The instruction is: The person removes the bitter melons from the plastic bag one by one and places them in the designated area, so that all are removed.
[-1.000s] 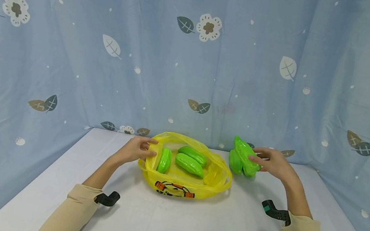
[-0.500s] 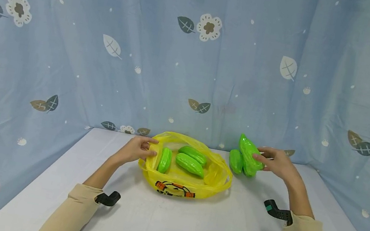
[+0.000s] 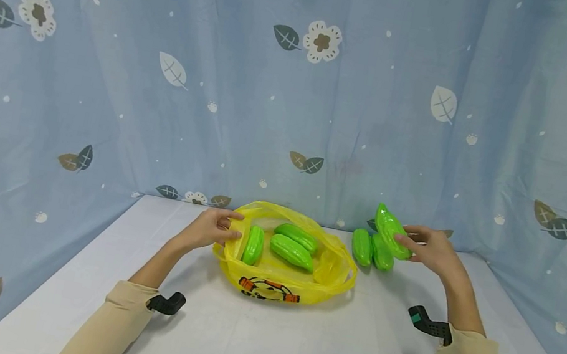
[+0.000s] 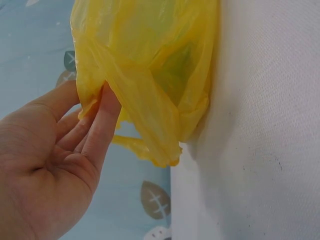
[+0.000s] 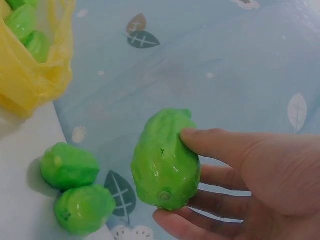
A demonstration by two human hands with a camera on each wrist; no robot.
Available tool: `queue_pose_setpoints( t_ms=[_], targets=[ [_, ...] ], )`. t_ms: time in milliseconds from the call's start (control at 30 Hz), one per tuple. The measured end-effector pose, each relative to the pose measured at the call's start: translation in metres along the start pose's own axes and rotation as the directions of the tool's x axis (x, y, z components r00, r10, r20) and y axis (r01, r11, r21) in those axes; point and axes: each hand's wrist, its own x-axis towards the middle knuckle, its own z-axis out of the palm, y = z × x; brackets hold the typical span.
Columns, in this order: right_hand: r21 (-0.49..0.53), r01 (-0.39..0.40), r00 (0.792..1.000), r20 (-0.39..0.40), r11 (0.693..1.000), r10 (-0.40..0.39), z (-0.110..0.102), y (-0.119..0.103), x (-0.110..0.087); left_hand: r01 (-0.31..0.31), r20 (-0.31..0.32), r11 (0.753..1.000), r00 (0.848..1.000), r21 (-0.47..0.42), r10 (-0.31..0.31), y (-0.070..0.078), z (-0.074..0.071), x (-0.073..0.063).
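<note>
- Gripping near its lower end, the right hand [image 3: 432, 251] has the held gourd [image 3: 390, 231]; its grip is closed to the gourd's width, thumb against 1 side, fingers curled along the other.
- The held gourd is tilted, tip up and toward the left, raised beside the bag [image 3: 320, 294] but outside it.
- The left hand [image 3: 204, 229] pinches the bag's left rim; this grip is nearly closed, with just thin plastic between thumb and fingers.
- The glossy skin could let the held gourd slip or swing down, since the fingers sit toward 1 end.
- If the left hand loosened, the soft rim might fold inward and narrow the mouth.
- Carried low, the held gourd could snag the bag's right edge and drag it along the desk [image 3: 275, 353].
- A knock from the right hand could set the gourds on the desk rolling.
- Count: 6 gourds. 1 is in the right hand; 3 lie in the bag, the side gourd [image 3: 253, 245], back gourd [image 3: 296, 234] and front gourd [image 3: 291, 252]; 2 lie touching on the desk, the inner gourd [image 3: 362, 247] and outer gourd [image 3: 382, 254].
- Also 1 bag, 2 hands, 1 desk, 1 curtain [image 3: 330, 103].
</note>
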Motion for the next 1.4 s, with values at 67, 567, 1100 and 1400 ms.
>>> queue_pose_setpoints(
  t_ms=[67, 567, 1100, 1400],
  targets=[
    [-0.003, -0.003, 1.0, -0.005, 1.0, 0.003, 0.0, 0.0, 0.0, -0.004, -0.002, 1.0, 1.0, 0.0, 0.004, 0.0, 0.0, 0.0],
    [-0.033, -0.013, 0.999, -0.039, 0.999, 0.012, 0.0, 0.01, 0.001, 0.016, -0.011, 1.0, 1.0, -0.004, -0.016, -0.002, 0.001, 0.002],
    [-0.015, -0.056, 0.992, -0.115, 0.998, 0.054, 0.005, 0.027, 0.005, 0.026, -0.014, 1.0, 1.0, 0.005, -0.026, -0.002, 0.002, 0.001],
    [0.008, -0.084, 0.99, -0.115, 0.996, 0.085, 0.006, 0.036, 0.007, -0.001, -0.008, 1.0, 1.0, 0.009, 0.001, -0.001, 0.001, 0.0]
  ],
)
